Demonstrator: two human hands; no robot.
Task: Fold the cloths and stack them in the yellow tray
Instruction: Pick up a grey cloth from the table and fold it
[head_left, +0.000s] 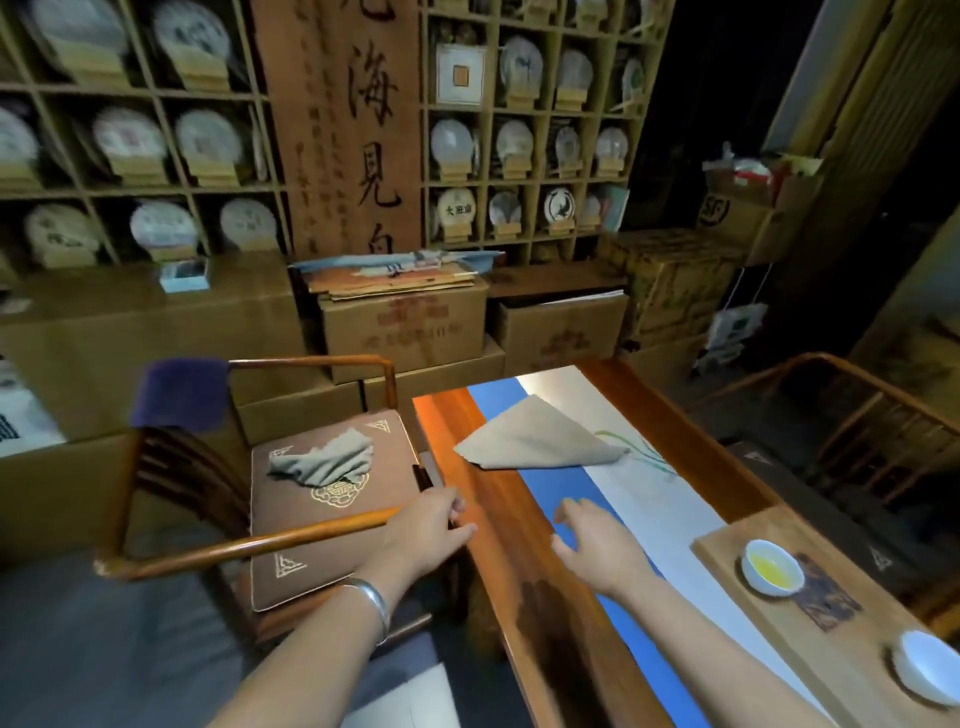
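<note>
A beige cloth (537, 441) lies folded into a rough triangle on the blue and white runner of the wooden table (457, 441). A second grey-beige cloth (324, 460) lies crumpled on the brown seat cushion (332, 525) of the chair to the left. My left hand (428, 525) hovers near the table's left edge, fingers loosely curled, holding nothing. My right hand (597, 545) is over the runner, fingers spread, short of the folded cloth. No yellow tray shows in view.
A wooden armchair (249, 545) with a dark blue cloth (179, 392) over its back stands left of the table. A wooden board (810, 587) carries a cup of tea (772, 566) and a white cup (930, 667). Cardboard boxes (405, 327) and shelves stand behind.
</note>
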